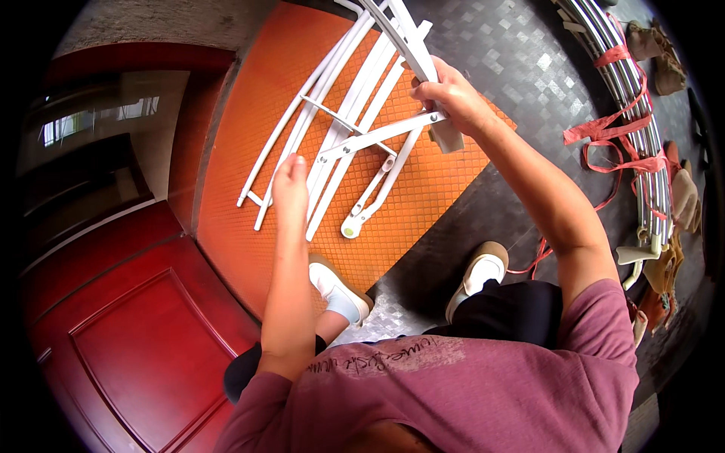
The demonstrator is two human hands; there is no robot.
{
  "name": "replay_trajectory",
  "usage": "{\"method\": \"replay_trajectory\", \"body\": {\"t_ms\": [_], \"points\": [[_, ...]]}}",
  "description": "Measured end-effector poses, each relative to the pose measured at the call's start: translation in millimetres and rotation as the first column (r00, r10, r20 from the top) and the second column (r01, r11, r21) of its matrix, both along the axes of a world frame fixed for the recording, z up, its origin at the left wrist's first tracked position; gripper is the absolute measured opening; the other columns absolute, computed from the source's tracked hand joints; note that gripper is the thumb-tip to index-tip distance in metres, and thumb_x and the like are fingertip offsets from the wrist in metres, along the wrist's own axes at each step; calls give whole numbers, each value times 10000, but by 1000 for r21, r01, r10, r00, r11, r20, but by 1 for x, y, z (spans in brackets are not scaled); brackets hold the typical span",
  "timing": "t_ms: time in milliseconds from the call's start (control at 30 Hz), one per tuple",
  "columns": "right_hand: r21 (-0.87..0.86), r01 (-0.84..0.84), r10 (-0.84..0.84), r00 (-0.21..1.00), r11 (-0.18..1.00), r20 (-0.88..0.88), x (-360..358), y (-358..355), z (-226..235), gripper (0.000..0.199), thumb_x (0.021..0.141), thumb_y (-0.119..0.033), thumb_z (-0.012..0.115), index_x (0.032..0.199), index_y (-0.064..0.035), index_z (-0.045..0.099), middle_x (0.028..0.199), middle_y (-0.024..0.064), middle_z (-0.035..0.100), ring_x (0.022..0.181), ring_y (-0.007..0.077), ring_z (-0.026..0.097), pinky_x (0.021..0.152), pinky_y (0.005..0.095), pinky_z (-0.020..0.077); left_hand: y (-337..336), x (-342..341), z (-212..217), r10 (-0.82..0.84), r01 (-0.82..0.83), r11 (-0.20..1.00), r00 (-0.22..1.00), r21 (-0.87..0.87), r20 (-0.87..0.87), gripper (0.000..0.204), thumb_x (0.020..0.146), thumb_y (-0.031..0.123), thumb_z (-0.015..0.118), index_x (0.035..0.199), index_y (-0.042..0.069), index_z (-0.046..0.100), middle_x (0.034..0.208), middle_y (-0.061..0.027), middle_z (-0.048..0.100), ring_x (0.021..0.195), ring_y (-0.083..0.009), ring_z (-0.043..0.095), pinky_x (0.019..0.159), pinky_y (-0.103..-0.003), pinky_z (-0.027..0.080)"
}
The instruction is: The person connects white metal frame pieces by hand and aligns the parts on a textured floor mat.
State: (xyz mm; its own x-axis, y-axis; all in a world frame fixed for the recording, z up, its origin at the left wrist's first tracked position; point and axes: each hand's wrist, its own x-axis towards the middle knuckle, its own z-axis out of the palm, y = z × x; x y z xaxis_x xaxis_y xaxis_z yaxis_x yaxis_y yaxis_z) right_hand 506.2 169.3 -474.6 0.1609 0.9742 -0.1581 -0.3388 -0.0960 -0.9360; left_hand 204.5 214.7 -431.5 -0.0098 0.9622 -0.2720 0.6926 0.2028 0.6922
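My right hand (453, 102) is closed round a white flat-sided bar of a hinged metal frame (389, 136), near a riveted joint. From that joint a flat brace runs down and left to other joints, and a tube ends in a rounded foot with a yellow-green spot. My left hand (291, 181) is closed, thumb uppermost, over the lower left part of the white tubes (302, 128). Its curled fingers are hidden, so whatever it grips cannot be made out. The tubes slant side by side across an orange textured mat (249, 136).
A red panelled door (151, 347) stands at left, beside a dark glossy panel (98, 151). My white shoes (483, 272) are near the mat's lower edge. At right, a bundle of metal tubes (634, 106) is tied with red cloth strips (619, 140); several shoes (683, 196) lie beyond it.
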Motion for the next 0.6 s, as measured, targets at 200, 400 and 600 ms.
{"method": "replay_trajectory", "body": {"t_ms": [200,400,600], "points": [[-136,60,-62,998,989,-12,-28,-1,13,397,681,-99,615,1049,-13,493,727,15,477,595,96,467,510,249,394,-13,64,77,-452,704,604,689,375,-566,475,854,318,624,1167,-35,565,1134,-215,592,1115,-316,539,943,-358,416],[-84,19,-39,970,996,-242,-55,-19,30,378,697,-85,645,1034,-8,491,761,32,494,639,103,474,544,245,393,-34,134,77,-775,779,538,307,-321,-553,510,742,368,699,1075,-1,584,937,-140,664,931,-303,621,814,-408,470],[-165,-19,-63,877,986,-477,-51,-31,21,368,873,-356,581,1024,-26,521,797,59,550,626,112,519,534,247,419,-41,120,70,-813,875,435,279,-215,-510,191,791,150,604,947,41,592,821,-149,654,799,-307,637,718,-423,490]]}}
